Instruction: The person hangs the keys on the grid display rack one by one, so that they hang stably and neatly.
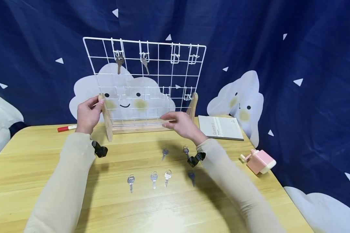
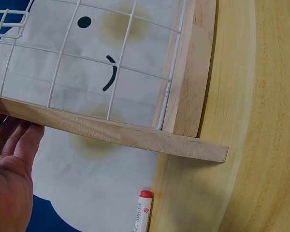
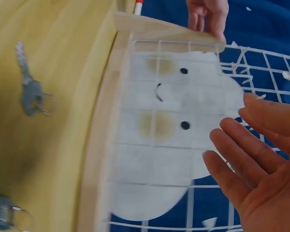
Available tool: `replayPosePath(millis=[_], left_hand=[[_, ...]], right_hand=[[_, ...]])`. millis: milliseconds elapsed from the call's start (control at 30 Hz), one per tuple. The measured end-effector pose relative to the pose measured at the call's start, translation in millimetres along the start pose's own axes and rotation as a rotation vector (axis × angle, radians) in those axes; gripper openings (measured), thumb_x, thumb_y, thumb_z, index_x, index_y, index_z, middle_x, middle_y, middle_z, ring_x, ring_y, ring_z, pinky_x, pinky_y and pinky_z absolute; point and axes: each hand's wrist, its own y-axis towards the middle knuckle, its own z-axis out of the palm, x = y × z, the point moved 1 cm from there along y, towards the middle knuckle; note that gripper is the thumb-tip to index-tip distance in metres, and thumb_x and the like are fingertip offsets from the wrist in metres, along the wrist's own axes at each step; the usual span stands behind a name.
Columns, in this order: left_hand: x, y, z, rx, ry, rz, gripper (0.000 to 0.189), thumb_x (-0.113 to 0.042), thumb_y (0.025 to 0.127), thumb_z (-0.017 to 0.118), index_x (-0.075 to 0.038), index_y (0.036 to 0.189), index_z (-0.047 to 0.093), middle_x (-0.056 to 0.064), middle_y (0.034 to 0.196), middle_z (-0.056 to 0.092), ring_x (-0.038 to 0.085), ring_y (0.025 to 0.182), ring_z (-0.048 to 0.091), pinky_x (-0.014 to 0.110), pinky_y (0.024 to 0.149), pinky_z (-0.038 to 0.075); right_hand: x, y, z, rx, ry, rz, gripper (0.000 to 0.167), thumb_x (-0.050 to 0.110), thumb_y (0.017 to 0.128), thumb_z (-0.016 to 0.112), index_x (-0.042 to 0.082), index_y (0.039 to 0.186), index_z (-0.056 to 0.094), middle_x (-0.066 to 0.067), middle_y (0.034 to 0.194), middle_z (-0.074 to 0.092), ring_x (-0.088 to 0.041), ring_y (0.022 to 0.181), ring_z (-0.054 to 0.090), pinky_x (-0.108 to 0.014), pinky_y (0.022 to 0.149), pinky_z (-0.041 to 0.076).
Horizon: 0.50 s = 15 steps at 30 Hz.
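Note:
A white wire grid rack (image 1: 158, 75) stands in a wooden base at the back of the table. My left hand (image 1: 88, 114) grips the top of its left wooden post (image 1: 107, 119), thumb on the near side; the left wrist view shows the fingers behind the wood (image 2: 111, 129). In front of the grid's lower right part, my right hand (image 1: 184, 125) is held with fingers extended and nothing in them. Two keys, one darker (image 1: 119, 63) and one beside it (image 1: 145, 64), hang from the upper left hooks. White hooks (image 1: 175, 58) further right carry no keys.
Several loose keys (image 1: 154, 178) with rings lie on the wooden table (image 1: 46, 181) before the rack. A red-capped marker (image 1: 66, 128) lies behind my left hand. To the right are a notebook (image 1: 221, 127) and a pink sharpener-like box with a crank (image 1: 259, 161). A blue curtain (image 1: 236, 29) hangs behind.

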Motion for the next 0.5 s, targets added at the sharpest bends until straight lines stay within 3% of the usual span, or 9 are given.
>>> replayPosePath(millis=[267,500], left_hand=[[-0.6,-0.3,-1.0,-0.004,-0.009,-0.004,0.048,-0.032,0.102,0.054,-0.004,0.141,0.054,0.016,0.137,0.055,0.023,0.122,0.054,0.031,0.099,0.048],[2.0,1.0,-1.0,-0.003,-0.009,-0.004,0.048,-0.033,0.102,0.054,-0.004,0.141,0.054,0.016,0.137,0.055,0.021,0.120,0.055,0.031,0.099,0.048]], right_hand=[[-29.5,-7.2,20.1,0.070,0.042,0.035,0.028,0.004,0.091,0.070,-0.001,0.119,0.068,-0.013,0.121,0.066,-0.030,0.111,0.062,-0.027,0.091,0.053],[-45.6,-12.8,35.0,0.152,-0.004,0.047,0.030,-0.001,0.089,0.070,-0.005,0.118,0.067,-0.019,0.119,0.065,-0.033,0.111,0.062,-0.035,0.097,0.051]])
